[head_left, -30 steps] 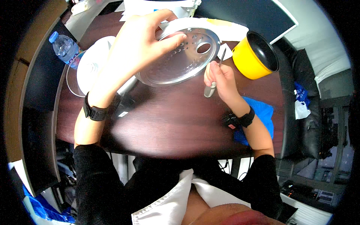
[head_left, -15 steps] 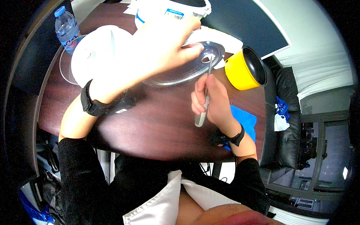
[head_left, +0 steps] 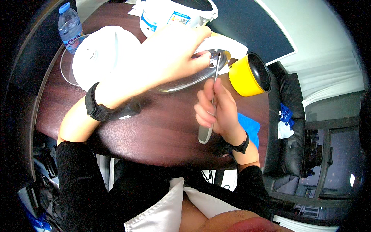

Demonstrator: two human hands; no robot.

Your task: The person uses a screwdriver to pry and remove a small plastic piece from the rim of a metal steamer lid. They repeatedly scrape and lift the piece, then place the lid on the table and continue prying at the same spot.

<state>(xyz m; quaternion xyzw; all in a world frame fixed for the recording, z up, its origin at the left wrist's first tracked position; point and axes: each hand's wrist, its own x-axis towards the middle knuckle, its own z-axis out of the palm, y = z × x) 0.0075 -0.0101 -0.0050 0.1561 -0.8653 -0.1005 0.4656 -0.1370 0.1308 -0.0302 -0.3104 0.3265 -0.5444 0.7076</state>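
Note:
My left hand (head_left: 181,54) is closed on the edge of a round lid with a shiny metal underside (head_left: 181,84) and a white part (head_left: 234,47) behind it. The lid is tilted up off the table. In my right hand (head_left: 219,108) is a screwdriver (head_left: 205,134) with a grey handle and thin metal shaft. Its shaft points up, and the tip overlaps the lid's metal face near a hole. Whether the tip touches the metal I cannot tell. Part of the lid is hidden by my left hand and forearm.
A yellow pot (head_left: 245,77) with a black inside lies tipped at the right. At the back stands a white appliance body (head_left: 154,21). A white dome-shaped piece (head_left: 98,50), a clear round lid (head_left: 65,69) and a water bottle (head_left: 69,29) are left. Blue cloth (head_left: 250,127) lies near my right wrist.
My right hand has shifted slightly down and left, and the screwdriver stands steeper. The lid has turned more edge-on while my left hand keeps its grip.

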